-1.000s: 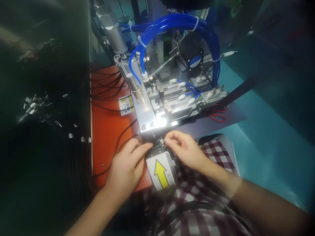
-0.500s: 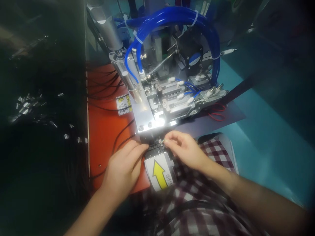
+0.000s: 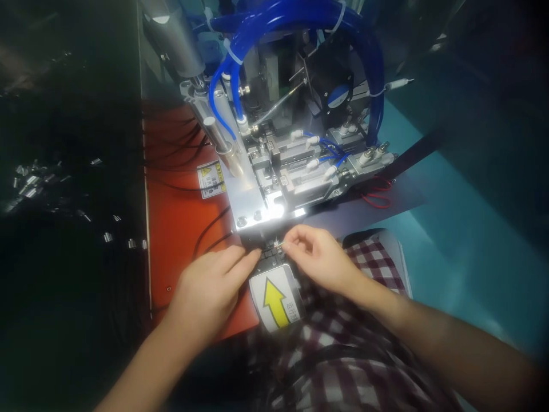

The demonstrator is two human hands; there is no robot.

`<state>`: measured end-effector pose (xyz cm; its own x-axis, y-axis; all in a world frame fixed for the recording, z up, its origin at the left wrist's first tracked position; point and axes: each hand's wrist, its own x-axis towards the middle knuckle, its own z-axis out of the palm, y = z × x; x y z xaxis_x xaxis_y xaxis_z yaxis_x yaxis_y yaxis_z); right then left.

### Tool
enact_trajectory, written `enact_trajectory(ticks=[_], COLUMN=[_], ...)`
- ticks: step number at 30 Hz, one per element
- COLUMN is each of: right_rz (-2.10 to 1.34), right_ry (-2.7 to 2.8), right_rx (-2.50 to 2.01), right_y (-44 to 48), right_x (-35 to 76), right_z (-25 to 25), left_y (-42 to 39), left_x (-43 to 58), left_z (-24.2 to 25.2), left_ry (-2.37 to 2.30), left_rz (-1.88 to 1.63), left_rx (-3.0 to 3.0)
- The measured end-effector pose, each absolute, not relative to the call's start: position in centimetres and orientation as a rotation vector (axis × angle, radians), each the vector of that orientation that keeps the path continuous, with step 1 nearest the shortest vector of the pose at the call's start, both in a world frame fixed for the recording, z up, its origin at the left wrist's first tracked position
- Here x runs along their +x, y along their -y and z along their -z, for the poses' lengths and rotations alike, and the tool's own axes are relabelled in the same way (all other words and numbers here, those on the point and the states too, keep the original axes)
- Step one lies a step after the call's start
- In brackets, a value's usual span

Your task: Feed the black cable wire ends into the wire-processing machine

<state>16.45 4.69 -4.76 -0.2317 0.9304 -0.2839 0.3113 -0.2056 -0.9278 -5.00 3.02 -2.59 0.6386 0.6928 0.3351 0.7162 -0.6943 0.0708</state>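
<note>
At the front of the machine (image 3: 295, 177), both hands work close together over a small dark fixture (image 3: 269, 260). My right hand (image 3: 319, 257) pinches a thin, pale wire-like piece (image 3: 282, 244) between thumb and forefinger, its end at a small shiny part in the fixture. My left hand (image 3: 212, 280) is closed at the fixture's left side, thumb and fingertips together; whatever they hold is hidden. Just below the fixture is a white label with a yellow arrow (image 3: 274, 297).
Blue air hoses (image 3: 300, 14) arch over the metal cylinders. An orange base plate (image 3: 171, 229) carries black cables and a warning sticker (image 3: 211, 180). Small shiny metal pieces (image 3: 32, 180) lie scattered on the dark surface at left. A checked garment (image 3: 343, 366) shows below.
The view has shifted slightly, so the machine sits a little further left and higher. My left fingertips have come a little nearer my right hand, which keeps its pinch.
</note>
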Motion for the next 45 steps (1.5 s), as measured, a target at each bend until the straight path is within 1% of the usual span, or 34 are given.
enact_trajectory(ticks=[4,9,15,22,28,29,33,34,40,45], right_rz=[-1.486,-1.575,-1.304,-1.319,-1.004,-1.005,-1.222,-1.229,-0.853,-0.765], right_ry=[1.496,1.411,1.461,1.401,1.676,1.663,1.468,1.439,1.59,1.674], right_rx=[-1.511,-1.421,-1.451,-1.494,-1.361,-1.37,-1.452,-1.454,-1.326,-1.253], right_y=[-4.8,-4.6,-4.0,-4.1,-4.1,-4.1,-4.0,-3.9,-2.9,-2.1], right_x=[16.4,16.7,17.0,16.2,15.5,15.5,15.7,15.9,16.6,16.5], right_z=[4.7,5.4,5.3,4.8,4.8,5.0,5.8,5.9,5.5,5.9], left_y=[-3.3,-3.4,-3.3,-3.1,-3.0,-2.9,-2.9,-2.9,-2.8,-2.9], left_x=[-5.2,-5.3,-5.2,-5.1,-5.0,-5.0,-5.1,-5.1,-5.2,-5.1], left_z=[2.5,2.4,2.5,2.6,2.8,2.8,2.9,2.9,3.1,3.2], left_ry=[1.102,1.082,1.111,1.118,1.128,1.126,1.116,1.116,1.128,1.132], left_rz=[0.463,0.427,0.42,0.448,0.466,0.468,0.477,0.476,0.445,0.444], left_rx=[-2.793,-2.796,-2.795,-2.769,-2.768,-2.768,-2.775,-2.777,-2.769,-2.771])
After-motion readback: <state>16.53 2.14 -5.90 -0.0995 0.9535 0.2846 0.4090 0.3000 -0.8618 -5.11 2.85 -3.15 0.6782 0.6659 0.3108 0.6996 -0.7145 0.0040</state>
